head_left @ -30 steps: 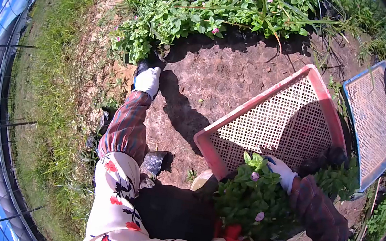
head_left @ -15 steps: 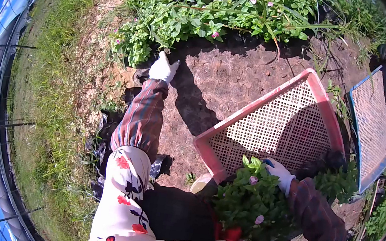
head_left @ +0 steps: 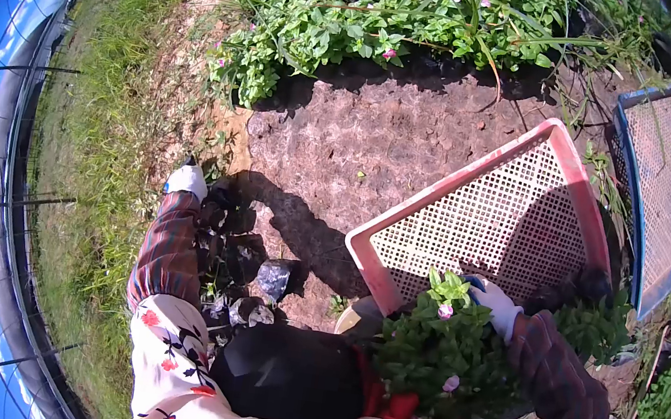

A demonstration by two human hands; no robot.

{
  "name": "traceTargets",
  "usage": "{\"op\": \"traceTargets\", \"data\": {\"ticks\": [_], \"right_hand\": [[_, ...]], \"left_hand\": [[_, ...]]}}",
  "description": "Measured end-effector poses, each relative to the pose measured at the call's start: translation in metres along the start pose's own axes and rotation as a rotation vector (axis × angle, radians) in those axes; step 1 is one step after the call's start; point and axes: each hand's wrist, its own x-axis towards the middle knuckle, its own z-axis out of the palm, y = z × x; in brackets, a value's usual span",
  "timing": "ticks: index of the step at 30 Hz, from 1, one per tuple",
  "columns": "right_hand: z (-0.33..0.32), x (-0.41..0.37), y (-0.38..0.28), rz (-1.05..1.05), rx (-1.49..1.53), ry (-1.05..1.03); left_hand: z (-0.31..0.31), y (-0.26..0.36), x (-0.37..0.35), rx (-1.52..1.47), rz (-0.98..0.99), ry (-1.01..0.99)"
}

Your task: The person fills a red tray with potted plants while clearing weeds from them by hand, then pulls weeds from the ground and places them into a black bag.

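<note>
My left hand [head_left: 187, 180], in a white glove, is over the strip of dry soil left of the bed. Its fingers look drawn together, with a small dark bit at their tips; I cannot tell what it is. Crumpled black plastic bags [head_left: 273, 278] lie just right of that hand and down towards my lap. Against my body, my right hand [head_left: 495, 307], also white-gloved, is closed around a leafy bunch of pink-flowered plants [head_left: 440, 353]. The bunch partly covers the lower corner of a pink-rimmed mesh crate [head_left: 474, 196].
Pink-flowered plants [head_left: 361, 29] grow along the far edge of the bare soil bed [head_left: 361, 149]. A blue-rimmed mesh crate [head_left: 655, 194] leans at the right. More greenery [head_left: 594, 325] stands beside my right arm. Grass [head_left: 100, 176] and a curved frame [head_left: 4, 189] run along the left.
My left hand has moved from the edge of the growing plants leftwards and back towards me, past the black bags. The right hand stays at the plant bunch. The view has shifted slightly.
</note>
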Motion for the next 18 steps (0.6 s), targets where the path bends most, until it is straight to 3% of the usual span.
{"op": "traceTargets", "data": {"ticks": [1, 3, 5, 7, 8, 9, 11, 12, 14, 16, 18], "right_hand": [[-0.004, 0.004, 0.007, -0.018, -0.055, 0.007], [-0.005, 0.01, 0.013, -0.035, -0.129, 0.006], [-0.003, 0.011, 0.015, -0.048, 0.012, 0.035], [-0.006, 0.012, 0.016, -0.013, -0.016, 0.054], [-0.004, 0.011, 0.014, 0.025, 0.022, 0.061], [-0.003, 0.011, 0.016, 0.062, 0.064, 0.066], [-0.005, 0.012, 0.026, 0.035, 0.032, 0.077], [-0.004, 0.011, 0.022, 0.023, 0.035, 0.072], [0.002, 0.01, 0.024, 0.015, 0.045, 0.055], [-0.003, 0.013, 0.025, -0.036, -0.001, 0.046], [-0.006, 0.014, 0.024, -0.063, -0.032, 0.031]], "left_hand": [[0.008, 0.005, 0.0, 0.485, 0.204, 0.123], [0.016, 0.05, 0.012, 0.074, 0.447, 0.326], [0.025, 0.09, 0.032, -0.107, 0.555, 0.444], [0.058, 0.092, 0.09, -0.134, 0.705, 0.491], [0.062, 0.099, 0.099, -0.013, 0.687, 0.445], [0.071, 0.102, 0.105, -0.02, 0.688, 0.589], [0.07, 0.1, 0.102, 0.03, 0.669, 0.493], [0.073, 0.093, 0.107, 0.017, 0.532, 0.351], [0.061, 0.072, 0.077, 0.093, 0.56, 0.467], [0.048, 0.036, 0.049, 0.311, 0.399, 0.338], [0.037, -0.01, 0.038, 0.444, 0.117, 0.074]]}}
